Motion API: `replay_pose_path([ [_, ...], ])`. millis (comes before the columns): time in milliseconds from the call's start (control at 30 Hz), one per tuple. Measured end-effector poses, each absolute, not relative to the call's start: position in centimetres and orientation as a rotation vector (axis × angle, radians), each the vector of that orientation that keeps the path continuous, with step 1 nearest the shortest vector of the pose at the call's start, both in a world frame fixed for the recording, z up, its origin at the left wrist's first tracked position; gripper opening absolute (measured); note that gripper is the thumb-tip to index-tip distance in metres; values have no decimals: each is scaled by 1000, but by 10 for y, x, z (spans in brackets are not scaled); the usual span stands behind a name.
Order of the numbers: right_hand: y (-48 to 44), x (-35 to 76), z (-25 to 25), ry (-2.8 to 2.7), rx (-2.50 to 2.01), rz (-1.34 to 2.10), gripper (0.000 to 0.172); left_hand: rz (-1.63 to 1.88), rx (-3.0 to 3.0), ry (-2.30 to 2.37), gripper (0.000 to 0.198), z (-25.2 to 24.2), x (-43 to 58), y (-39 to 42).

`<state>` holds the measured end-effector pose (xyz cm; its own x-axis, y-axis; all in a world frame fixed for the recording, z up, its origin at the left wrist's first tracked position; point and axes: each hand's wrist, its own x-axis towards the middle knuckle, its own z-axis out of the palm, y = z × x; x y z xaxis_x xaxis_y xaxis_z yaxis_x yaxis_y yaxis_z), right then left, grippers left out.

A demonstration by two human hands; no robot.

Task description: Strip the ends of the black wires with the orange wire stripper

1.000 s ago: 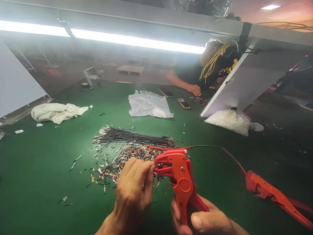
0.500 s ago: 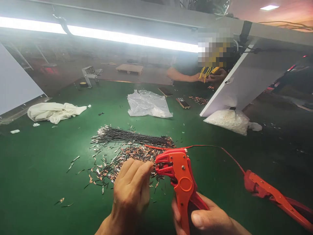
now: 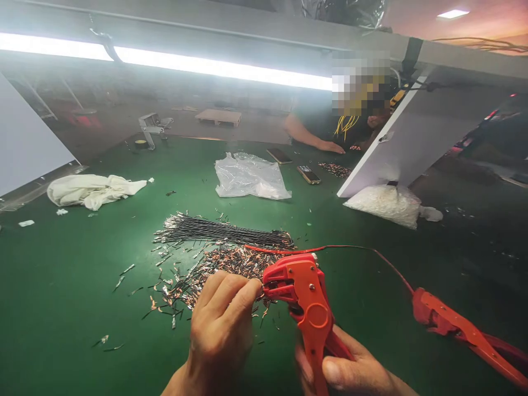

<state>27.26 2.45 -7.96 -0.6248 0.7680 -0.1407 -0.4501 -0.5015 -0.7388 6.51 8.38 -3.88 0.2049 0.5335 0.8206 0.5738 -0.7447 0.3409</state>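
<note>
My right hand (image 3: pixel 350 374) grips the handles of an orange wire stripper (image 3: pixel 307 305), its jaws pointing left. My left hand (image 3: pixel 220 330) is closed in a pinch at those jaws, holding a thin short wire that I can barely see. Just beyond the hands lies a heap of stripped wire bits (image 3: pixel 214 269) and a bundle of black wires (image 3: pixel 223 234) on the green table (image 3: pixel 70 286). A red wire (image 3: pixel 350 247) runs from the heap toward the right.
A second orange stripper (image 3: pixel 462 330) lies at the right. Farther back are a white cloth (image 3: pixel 91 190), a clear plastic bag (image 3: pixel 249 176), a bag of white parts (image 3: pixel 383 203), two phones (image 3: pixel 309 174) and a slanted white panel (image 3: pixel 404 137). Another person's arm (image 3: pixel 313 140) rests across the table.
The stripper has tilted slightly and sunk lower with my right hand. My left hand stays pinched at its jaws. The person opposite has put a hand back on the table.
</note>
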Motion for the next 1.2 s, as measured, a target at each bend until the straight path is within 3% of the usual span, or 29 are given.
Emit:
replay_pose_path([
  [500,19,274,-89,-845,-720,1977,38,-1619,-2515,-1143,21,-44,62,89],
  [800,27,267,-70,-735,-484,2206,35,-1672,-2481,-1096,25,-39,68,87],
  [1200,29,270,-72,-843,-498,2216,34,-1615,-2458,-1161,21,-38,66,86],
])
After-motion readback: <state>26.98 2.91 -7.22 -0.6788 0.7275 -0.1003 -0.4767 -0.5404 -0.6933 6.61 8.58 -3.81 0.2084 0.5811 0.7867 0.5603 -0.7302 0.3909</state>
